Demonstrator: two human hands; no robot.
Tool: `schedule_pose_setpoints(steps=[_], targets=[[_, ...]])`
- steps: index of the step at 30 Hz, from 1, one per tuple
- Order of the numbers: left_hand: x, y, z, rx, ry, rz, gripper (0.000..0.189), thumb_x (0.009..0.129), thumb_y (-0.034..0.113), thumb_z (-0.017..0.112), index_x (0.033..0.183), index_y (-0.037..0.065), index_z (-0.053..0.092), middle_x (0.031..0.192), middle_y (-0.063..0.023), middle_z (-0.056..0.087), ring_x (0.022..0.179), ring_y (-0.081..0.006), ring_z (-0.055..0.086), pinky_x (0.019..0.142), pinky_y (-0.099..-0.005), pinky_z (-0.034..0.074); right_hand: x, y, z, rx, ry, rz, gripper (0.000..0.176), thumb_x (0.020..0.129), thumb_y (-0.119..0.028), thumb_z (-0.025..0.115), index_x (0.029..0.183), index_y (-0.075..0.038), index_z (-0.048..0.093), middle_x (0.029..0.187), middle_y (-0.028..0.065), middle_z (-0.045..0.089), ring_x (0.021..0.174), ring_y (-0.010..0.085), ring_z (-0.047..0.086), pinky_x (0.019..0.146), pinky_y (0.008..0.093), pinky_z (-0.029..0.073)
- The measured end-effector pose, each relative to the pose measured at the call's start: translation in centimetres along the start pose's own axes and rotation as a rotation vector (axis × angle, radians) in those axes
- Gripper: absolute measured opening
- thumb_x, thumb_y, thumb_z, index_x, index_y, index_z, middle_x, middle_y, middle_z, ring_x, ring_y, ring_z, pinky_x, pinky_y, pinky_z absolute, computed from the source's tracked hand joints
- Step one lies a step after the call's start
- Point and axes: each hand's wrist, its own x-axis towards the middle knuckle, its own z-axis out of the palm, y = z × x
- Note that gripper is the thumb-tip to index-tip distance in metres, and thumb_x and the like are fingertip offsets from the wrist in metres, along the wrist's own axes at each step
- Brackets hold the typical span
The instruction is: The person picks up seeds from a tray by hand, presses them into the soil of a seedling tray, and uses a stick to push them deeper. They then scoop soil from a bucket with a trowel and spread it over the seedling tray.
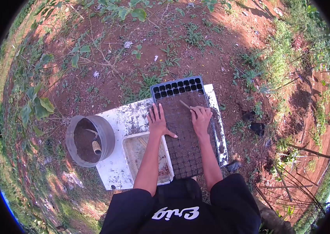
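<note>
A black seedling tray point(174, 159) lies lengthwise in front of me, most of its cells filled with dark soil. Two far rows of its cells hold no soil. My left hand point(158, 124) rests at the tray's left edge, fingers spread, thumb over the soil. In my right hand point(201, 120) is a short thin stick point(184, 104), pinched in the fingers and pointing up and left, close over the soil near the far rows. Beside the tray's left side stands a shallow cream plastic basin point(129, 156), with small reddish bits at its bottom.
The trays rest on a white board point(112, 177) specked with soil. At its left stands a round grey tub point(71, 136) of soil, holding a small cylindrical container point(96, 147). Leafy branches point(40, 107) reach in from the left, and dry sticks point(297, 186) lie at lower right.
</note>
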Motion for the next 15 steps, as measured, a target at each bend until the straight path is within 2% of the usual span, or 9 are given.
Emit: schedule_pose_setpoints(steps=[2, 9, 15], targets=[[-0.2, 0.1, -0.1, -0.008, 0.019, -0.007, 0.181, 0.028, 0.066, 0.092, 0.153, 0.009, -0.024, 0.160, -0.0253, -0.022, 0.150, -0.0461, -0.005, 0.120, -0.0604, 0.007, -0.8, -0.1, 0.0, -0.048, -0.010, -0.004, 0.015, 0.085, -0.014, 0.071, 0.100, -0.014, 0.072, 0.099, -0.0005, 0.065, 0.094, 0.0228, 0.053, 0.087, 0.0390, 0.037], [-0.1, 0.0, -0.1, -0.015, 0.018, -0.007, 0.181, 0.027, 0.067, 0.092, 0.153, 0.009, -0.024, 0.159, -0.0265, -0.022, 0.150, -0.0464, -0.007, 0.120, -0.0611, 0.007, 0.4, 0.9, 1.4, -0.161, 0.030, 0.086, 0.011, 0.088, -0.014, 0.067, 0.098, -0.014, 0.071, 0.102, 0.0011, 0.063, 0.097, 0.0234, 0.052, 0.087, 0.0402, 0.037], [0.1, 0.0, -0.1, -0.022, -0.005, -0.007, 0.181, 0.027, 0.068, 0.092, 0.153, 0.010, -0.025, 0.159, -0.0273, -0.022, 0.150, -0.0464, -0.008, 0.119, -0.0618, 0.006, 2.3, 3.3, 1.3, -0.138, -0.005, 0.045, 0.009, 0.088, -0.015, 0.067, 0.097, -0.015, 0.070, 0.100, -0.0003, 0.062, 0.097, 0.0237, 0.052, 0.088, 0.0404, 0.036]])
